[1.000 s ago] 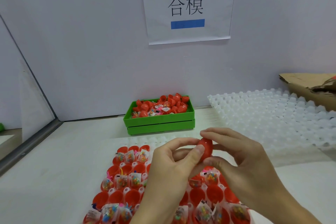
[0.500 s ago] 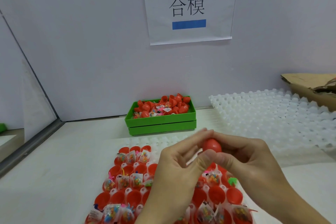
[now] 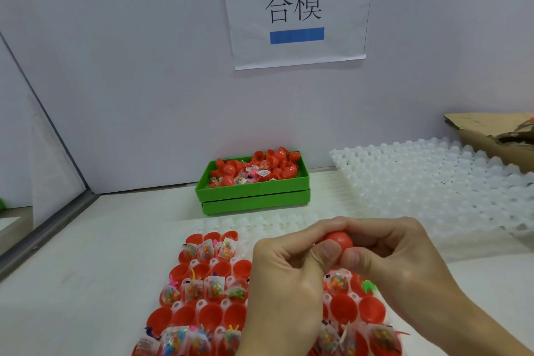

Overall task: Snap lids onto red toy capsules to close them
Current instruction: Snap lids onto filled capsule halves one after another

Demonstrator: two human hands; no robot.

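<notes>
Both hands have closed tighter round the capsule (image 3: 338,241) since a second ago, when its red body stood upright and plain between open fingertips; only a rounded red patch shows now, and it sits lower in the frame. The left hand (image 3: 284,277) curls in from the near edge, its thumb pressed flat on the capsule's near face and its fingers wrapped over the top. The right hand (image 3: 404,263) mirrors it, thumb tip touching the capsule just beside the left thumb, fingers folded over the far side. The two sets of fingers meet above the capsule, so both hands are nearly shut on it. Whether the lid has seated cannot be told, since the seam is hidden.

The capsule is held in the air above the tray (image 3: 260,222), a white dimpled sheet lying at the table's (image 3: 86,269) near edge. Open red halves (image 3: 211,315) fill its pockets, many with small clear toy packets (image 3: 215,287) resting in them; the hands cover the tray's middle. A green bin (image 3: 254,195) heaped with red capsules stands at the table's far edge against the wall, well apart from the hands. More white trays (image 3: 433,182) spread over the table's right side, and a cardboard box (image 3: 491,136) lies at the far right corner. A paper sign (image 3: 297,9) hangs on the wall above the bin.
</notes>
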